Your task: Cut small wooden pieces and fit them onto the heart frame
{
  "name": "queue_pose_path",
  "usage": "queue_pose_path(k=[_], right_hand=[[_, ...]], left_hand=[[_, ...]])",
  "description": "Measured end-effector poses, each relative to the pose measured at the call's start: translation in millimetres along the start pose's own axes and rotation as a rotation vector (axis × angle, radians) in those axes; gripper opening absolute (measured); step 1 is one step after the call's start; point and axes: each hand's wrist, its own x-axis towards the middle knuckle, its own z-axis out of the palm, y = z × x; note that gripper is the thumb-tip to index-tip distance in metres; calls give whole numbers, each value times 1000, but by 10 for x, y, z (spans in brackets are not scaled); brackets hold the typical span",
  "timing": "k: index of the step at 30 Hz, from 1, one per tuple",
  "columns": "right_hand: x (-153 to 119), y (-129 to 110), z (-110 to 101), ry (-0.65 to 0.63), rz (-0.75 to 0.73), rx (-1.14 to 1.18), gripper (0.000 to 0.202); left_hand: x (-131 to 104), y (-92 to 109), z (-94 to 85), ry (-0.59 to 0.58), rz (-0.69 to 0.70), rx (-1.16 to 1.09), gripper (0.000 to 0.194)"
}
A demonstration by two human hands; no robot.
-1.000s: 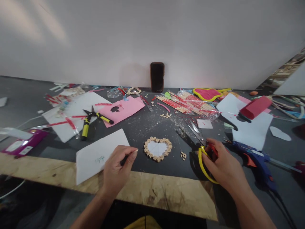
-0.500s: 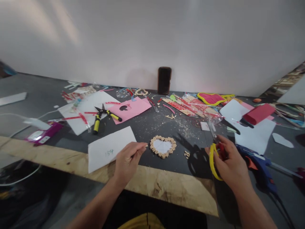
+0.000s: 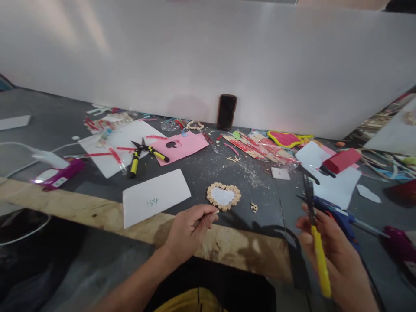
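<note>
My left hand (image 3: 191, 227) is closed in a pinch, with a tiny pale wooden piece (image 3: 217, 212) at its fingertips. That pinch is just at the lower left edge of a heart-shaped piece (image 3: 224, 196), white inside and rimmed with small wooden bits. To the right of the heart lies a small cluster of loose wooden bits (image 3: 254, 207). Yellow-handled scissors (image 3: 320, 260) are gripped in my right hand (image 3: 338, 251), blades pointing up and away from me. Behind that hand, a blue glue gun (image 3: 341, 214) is partly hidden.
A white card marked 154 (image 3: 156, 200) lies left of the heart. Yellow-handled pliers (image 3: 134, 164) rest beyond it, near pink paper (image 3: 191, 146). A phone (image 3: 226, 112) leans on the back panel. Wrapped sticks (image 3: 260, 145) and a purple power strip (image 3: 61, 174) are also there.
My left hand has moved right and slightly nearer me, to the heart's lower edge. My right hand has turned the scissors and lowered them. The view has shifted a little.
</note>
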Motion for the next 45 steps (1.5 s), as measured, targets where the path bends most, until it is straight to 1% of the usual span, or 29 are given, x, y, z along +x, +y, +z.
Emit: queue_pose_path(k=[2,3,4,6,9,11,13,16,20,26,30,35,37,41,43,45], right_hand=[[-73,7,15,-25,21,97,44],[-108,10,33,-40,27,98,44],[-141,13,56,-47,14,63,45],[-196,9,120,-88,-51,-77,48],[-249,-35,231,-179,-205,-279,56],[-266,-83,292,-234,-278,-349,61],[-268,-134,333,-271,-316,-392,64],[-250,-203,362,-299,-350,-408,68],[-233,-279,373,-339,-365,-387,69],[-239,-320,361,-310,-396,-371,73],[-220,-335,329,-354,-398,-355,72],[-205,-352,311,-344,-433,-373,76],[-216,-349,313,-355,-425,-372,73],[-265,-335,323,-382,-399,-377,54],[-283,-329,331,-367,-415,-402,51],[-288,-320,340,-324,-459,-441,50]], left_hand=[[-15,11,6,-20,-19,-13,20],[-18,23,19,-27,-20,-29,20],[-17,38,37,-32,-20,-55,20],[-7,74,88,-35,-51,-151,20],[23,127,163,-49,-231,-384,21],[42,160,190,-70,-347,-514,25],[55,194,198,-88,-391,-591,29],[61,241,201,-106,-364,-618,30],[53,259,227,-160,-323,-571,26],[49,216,269,-221,-274,-543,20],[61,215,275,-235,-259,-534,17],[75,263,277,-236,-284,-540,17],[83,282,274,-241,-289,-535,17],[102,299,262,-252,-267,-476,17],[110,312,254,-257,-254,-456,17],[116,336,244,-262,-261,-462,16]])
